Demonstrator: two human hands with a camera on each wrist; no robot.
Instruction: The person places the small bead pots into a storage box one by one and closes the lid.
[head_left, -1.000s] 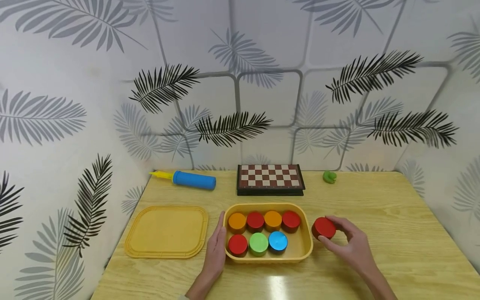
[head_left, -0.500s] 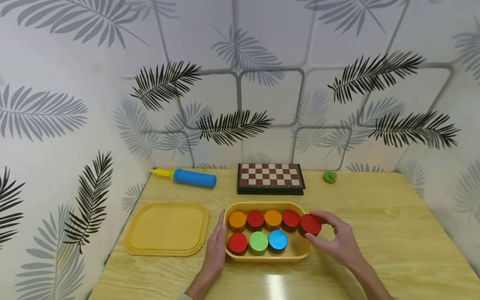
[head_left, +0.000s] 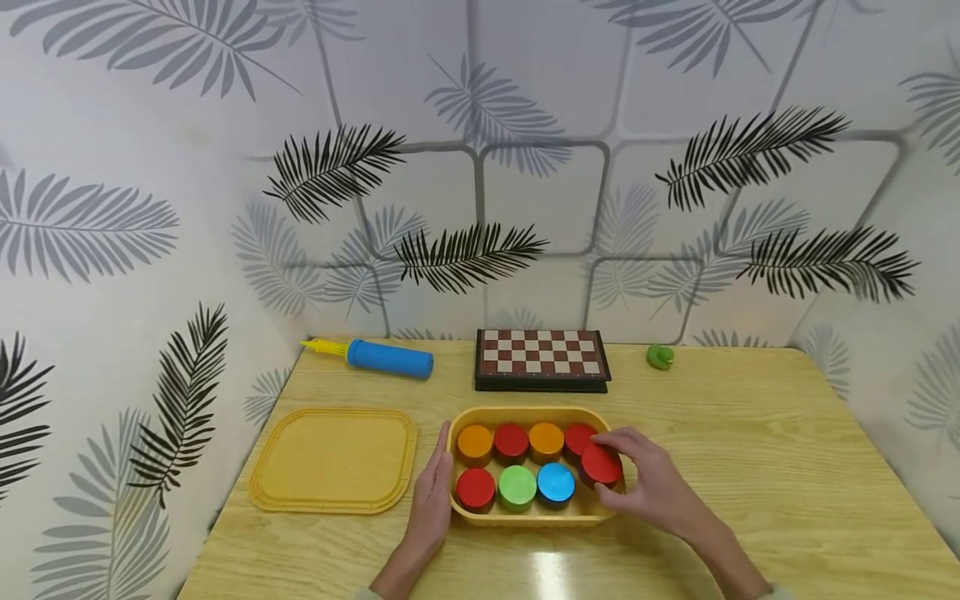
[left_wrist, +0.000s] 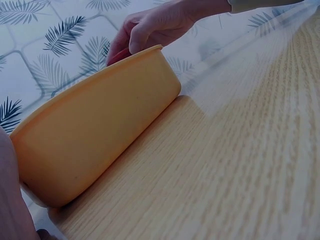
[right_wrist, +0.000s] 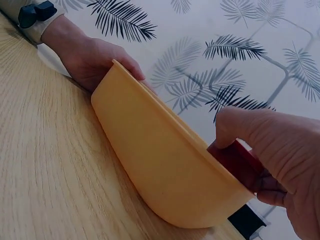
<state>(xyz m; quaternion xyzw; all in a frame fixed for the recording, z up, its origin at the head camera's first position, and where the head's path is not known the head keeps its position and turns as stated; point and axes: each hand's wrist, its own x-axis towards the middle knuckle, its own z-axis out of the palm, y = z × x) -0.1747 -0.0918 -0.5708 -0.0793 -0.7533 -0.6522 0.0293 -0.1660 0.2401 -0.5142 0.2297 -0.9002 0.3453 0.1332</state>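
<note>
My right hand (head_left: 654, 487) pinches a short red cylinder (head_left: 602, 467) between thumb and fingers, tilted inside the right end of the yellow bin (head_left: 536, 521). In the right wrist view this red cylinder (right_wrist: 237, 162) is partly behind the bin wall (right_wrist: 165, 165). My left hand (head_left: 430, 500) rests with straight fingers against the bin's left end. Within the bin stand two rows of similar cylinders: orange (head_left: 476, 444), red (head_left: 512, 442), orange and red at the back; red (head_left: 476, 488), green (head_left: 517, 487) and blue (head_left: 556, 482) in front. The held one partly covers the back-right red cylinder (head_left: 579, 437).
A flat yellow lid (head_left: 333, 460) lies left of the bin. Along the back of the wooden table (head_left: 787, 467) are a blue hand pump (head_left: 390, 359) with a yellow nozzle, a checkered board box (head_left: 542, 358) and a small green object (head_left: 660, 357). A patterned wall stands behind.
My right hand has carried the red cylinder leftward from outside the bin, over its right rim and into its right end. The left hand has stayed against the bin.
</note>
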